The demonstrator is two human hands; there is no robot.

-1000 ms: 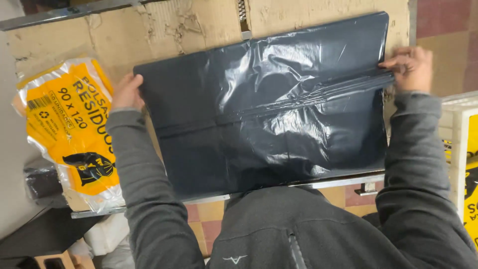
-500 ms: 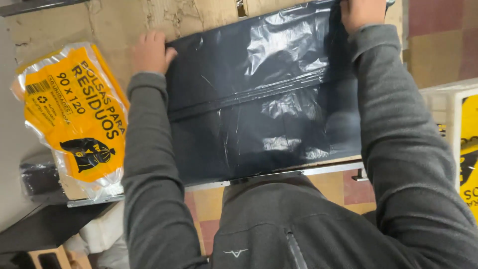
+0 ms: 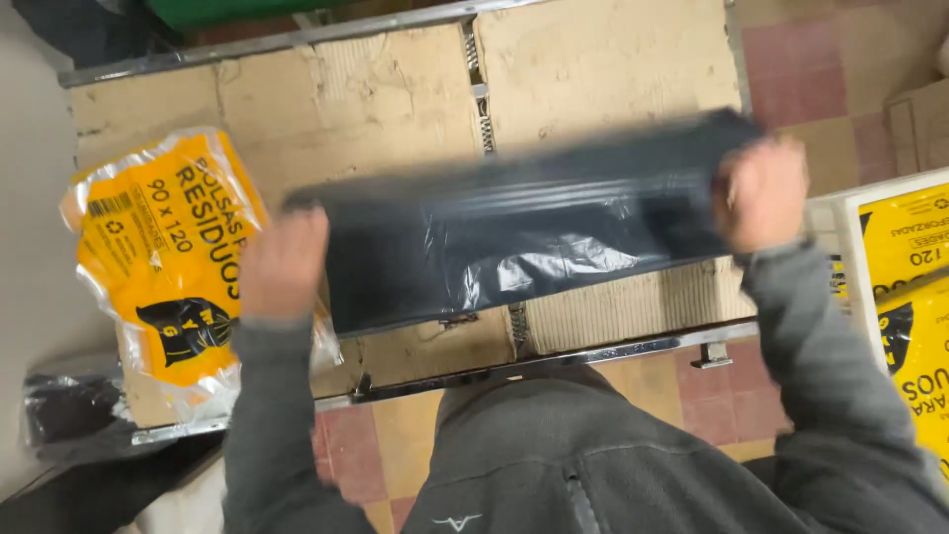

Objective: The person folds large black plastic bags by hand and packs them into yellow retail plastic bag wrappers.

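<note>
A folded black plastic bag [image 3: 514, 247] lies as a long strip across the cardboard-covered table [image 3: 593, 69]. My left hand [image 3: 285, 262] grips the bag's left end. My right hand [image 3: 763, 193] grips its right end, which is lifted slightly and blurred. Both arms wear grey sleeves. The bag's far edge runs from upper right to lower left, and its glossy surface shows creases.
A yellow printed plastic package [image 3: 168, 257] lies at the table's left. A stack of similar yellow packages [image 3: 905, 287] sits in a white box at the right. A metal rail [image 3: 554, 358] edges the table's near side. Red and tan floor tiles show below.
The bag was spread wide and flat, then both hands went to its far edge. Now it is folded toward me into a narrower strip, with both hands holding the ends.
</note>
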